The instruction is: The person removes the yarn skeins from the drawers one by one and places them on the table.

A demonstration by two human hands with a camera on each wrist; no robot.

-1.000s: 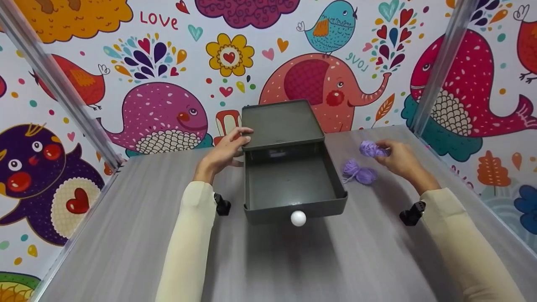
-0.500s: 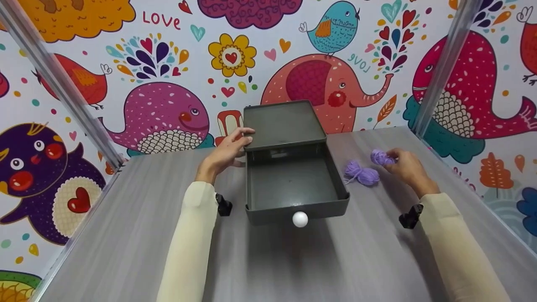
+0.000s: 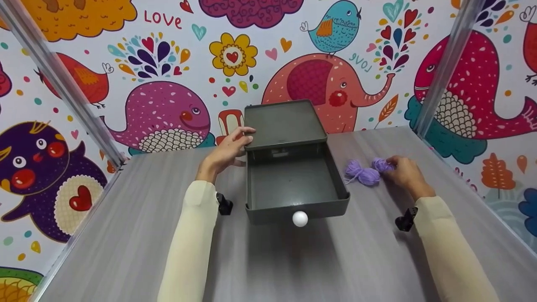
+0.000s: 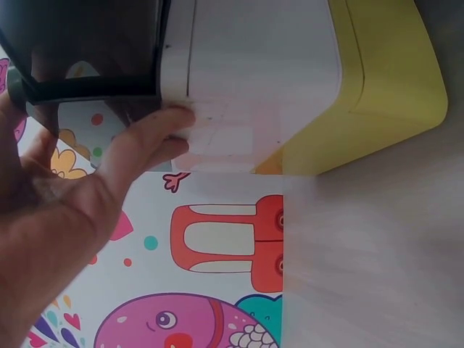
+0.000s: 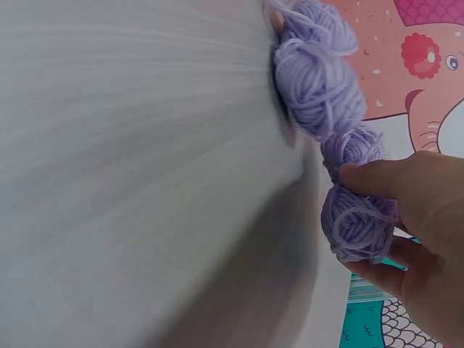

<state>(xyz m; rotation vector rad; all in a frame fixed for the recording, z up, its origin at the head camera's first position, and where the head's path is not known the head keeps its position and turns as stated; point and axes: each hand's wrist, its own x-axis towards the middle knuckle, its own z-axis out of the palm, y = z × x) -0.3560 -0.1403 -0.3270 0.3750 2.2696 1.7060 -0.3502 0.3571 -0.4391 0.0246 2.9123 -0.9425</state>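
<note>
In the head view a small drawer cabinet point(image 3: 285, 123) has a dark grey tray-like top. Its grey drawer point(image 3: 293, 180) is pulled out, with a round white knob point(image 3: 300, 218) in front; nothing lies in the part I see. My left hand point(image 3: 226, 153) grips the cabinet's left front corner, fingers at the top rim and against the white side point(image 4: 254, 65). To the right, my right hand point(image 3: 407, 174) pinches a purple yarn skein point(image 5: 359, 221) tied at its middle. It is low at the table, close beside a second purple skein point(image 3: 363, 174).
The grey wood-grain table point(image 3: 168, 218) extends around the cabinet. A patterned wall point(image 3: 168, 109) stands close behind, with metal posts point(image 3: 447, 63) at both sides. The cabinet's lower body point(image 4: 399, 80) shows yellow in the left wrist view.
My right hand has moved right, then down toward the table with its skein, which is now beside the other one. The left hand and the drawer keep their places.
</note>
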